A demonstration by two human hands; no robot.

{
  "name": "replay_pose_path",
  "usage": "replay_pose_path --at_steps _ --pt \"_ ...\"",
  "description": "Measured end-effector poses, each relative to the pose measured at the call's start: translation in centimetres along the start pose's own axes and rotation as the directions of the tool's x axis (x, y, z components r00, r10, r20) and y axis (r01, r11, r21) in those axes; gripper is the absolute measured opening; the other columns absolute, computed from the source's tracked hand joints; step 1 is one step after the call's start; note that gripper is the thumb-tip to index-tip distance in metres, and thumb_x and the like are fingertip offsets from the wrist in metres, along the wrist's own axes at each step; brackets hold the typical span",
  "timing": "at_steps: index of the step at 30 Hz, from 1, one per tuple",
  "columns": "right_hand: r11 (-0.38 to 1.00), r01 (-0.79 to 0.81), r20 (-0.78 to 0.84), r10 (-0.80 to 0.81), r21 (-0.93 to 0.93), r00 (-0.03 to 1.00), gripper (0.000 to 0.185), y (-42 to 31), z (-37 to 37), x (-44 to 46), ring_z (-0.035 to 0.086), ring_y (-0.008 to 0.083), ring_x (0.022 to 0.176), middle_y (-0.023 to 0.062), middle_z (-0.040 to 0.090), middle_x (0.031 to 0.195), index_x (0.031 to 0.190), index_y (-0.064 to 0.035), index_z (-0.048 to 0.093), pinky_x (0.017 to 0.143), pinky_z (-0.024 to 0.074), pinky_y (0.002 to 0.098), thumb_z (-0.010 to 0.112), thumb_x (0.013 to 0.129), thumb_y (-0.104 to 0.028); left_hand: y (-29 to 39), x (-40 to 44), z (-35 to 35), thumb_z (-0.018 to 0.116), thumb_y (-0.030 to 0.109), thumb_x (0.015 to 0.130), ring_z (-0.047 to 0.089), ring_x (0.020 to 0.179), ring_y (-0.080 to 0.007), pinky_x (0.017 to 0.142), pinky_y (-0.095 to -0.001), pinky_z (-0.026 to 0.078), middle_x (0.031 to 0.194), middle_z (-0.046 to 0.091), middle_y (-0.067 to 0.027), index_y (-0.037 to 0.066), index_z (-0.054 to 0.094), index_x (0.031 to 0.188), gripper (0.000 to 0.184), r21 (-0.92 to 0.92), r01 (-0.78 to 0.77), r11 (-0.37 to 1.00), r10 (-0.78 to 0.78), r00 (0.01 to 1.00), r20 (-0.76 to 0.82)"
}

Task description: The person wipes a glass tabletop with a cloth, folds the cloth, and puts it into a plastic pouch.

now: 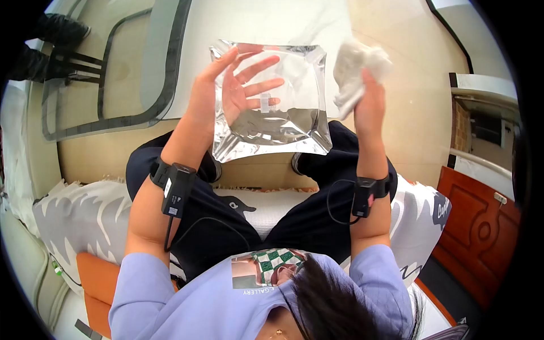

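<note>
A square, clear glass bowl [272, 149] with flared corners is held up above my knees, tilted toward me. My left hand [211, 85] grips its left edge, thumb at the rim and fingers spread beneath, showing through the glass. A small barcode label [264, 103] sits near the bowl's middle. To the right of the bowl, my right hand [371, 105] is closed on a crumpled white cloth [360, 65]. The cloth is slightly blurred and apart from the glass.
A glass tabletop with a dark rim [171, 62] is at upper left, beside a white surface [272, 20]. What look like dark trouser legs [59, 28] show beyond. Cabled black devices [179, 190] are strapped to both forearms. A red-brown wooden panel [481, 226] stands right of the covered sofa [85, 218].
</note>
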State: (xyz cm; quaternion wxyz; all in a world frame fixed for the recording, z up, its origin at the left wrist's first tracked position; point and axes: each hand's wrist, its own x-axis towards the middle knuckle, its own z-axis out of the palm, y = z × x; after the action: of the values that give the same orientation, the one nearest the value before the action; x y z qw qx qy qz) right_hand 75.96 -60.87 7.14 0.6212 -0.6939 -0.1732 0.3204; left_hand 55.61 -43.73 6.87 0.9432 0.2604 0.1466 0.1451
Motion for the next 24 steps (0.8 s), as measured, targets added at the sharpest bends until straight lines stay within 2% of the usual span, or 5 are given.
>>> replay_pose_path --at_steps 3,10,16,22,24 --pt "0.822 0.4 0.267 -0.312 -0.405 0.912 0.045 -0.6 3.7 -1.9 0.046 0.0311 0.123 0.0244 0.048 0.129 0.133 0.0015 0.041 0.1 0.0379 0.0413 0.042 0.096 -0.023 -1.2 0.2 0.7 0.044 0.045 0.093 0.053 0.111 -0.0398 0.083 -0.0515 0.05 0.129 0.044 -0.022 0.004 0.043 0.124 0.051 0.009 0.048 0.999 -0.048 0.997 -0.056" --pt "0.324 0.567 0.463 -0.347 -0.757 0.816 0.054 1.3 6.2 -2.5 0.016 0.0407 0.138 0.0213 0.021 0.149 0.144 -0.0024 0.025 0.111 0.0184 0.0482 0.04 0.093 -0.015 -2.3 0.5 0.5 0.041 0.053 0.093 0.055 0.106 -0.0334 0.079 -0.0456 0.052 0.124 0.043 -0.0149 0.005 0.047 0.118 0.055 0.105 0.087 0.991 -0.07 0.986 -0.154" --pt "0.479 0.629 0.538 -0.331 -0.612 0.775 0.056 2.0 9.3 -3.0 0.017 0.0394 0.138 0.0235 0.021 0.148 0.142 0.0019 0.024 0.112 0.0167 0.0459 0.039 0.091 -0.012 -3.6 1.2 -0.1 0.038 0.055 0.093 0.051 0.115 -0.0285 0.089 -0.0417 0.048 0.121 0.048 -0.0112 0.01 0.044 0.128 0.057 0.137 0.162 0.977 -0.117 0.949 -0.293" --pt "0.686 0.635 0.607 -0.346 -0.356 0.715 0.057 1.8 10.1 -3.1 0.013 0.0383 0.14 0.0259 0.021 0.148 0.142 0.0038 0.024 0.113 0.0135 0.0435 0.041 0.089 -0.01 -4.1 1.3 -0.3 0.035 0.064 0.09 0.058 0.094 -0.0105 0.065 -0.028 0.051 0.101 0.056 -0.004 0.012 0.048 0.121 0.062 0.097 0.094 0.991 -0.061 0.953 -0.296" --pt "0.667 0.678 0.627 -0.393 -0.309 0.673 0.051 1.5 9.7 -2.8 0.034 0.0369 0.131 0.0251 0.029 0.144 0.138 0.0045 0.032 0.109 0.0278 0.0413 0.041 0.09 -0.008 -3.8 1.2 -0.8 0.03 0.069 0.088 0.057 0.094 -0.0129 0.067 -0.0292 0.052 0.106 0.054 -0.0053 0.013 0.047 0.122 0.068 0.198 0.144 0.97 -0.08 0.951 -0.298"
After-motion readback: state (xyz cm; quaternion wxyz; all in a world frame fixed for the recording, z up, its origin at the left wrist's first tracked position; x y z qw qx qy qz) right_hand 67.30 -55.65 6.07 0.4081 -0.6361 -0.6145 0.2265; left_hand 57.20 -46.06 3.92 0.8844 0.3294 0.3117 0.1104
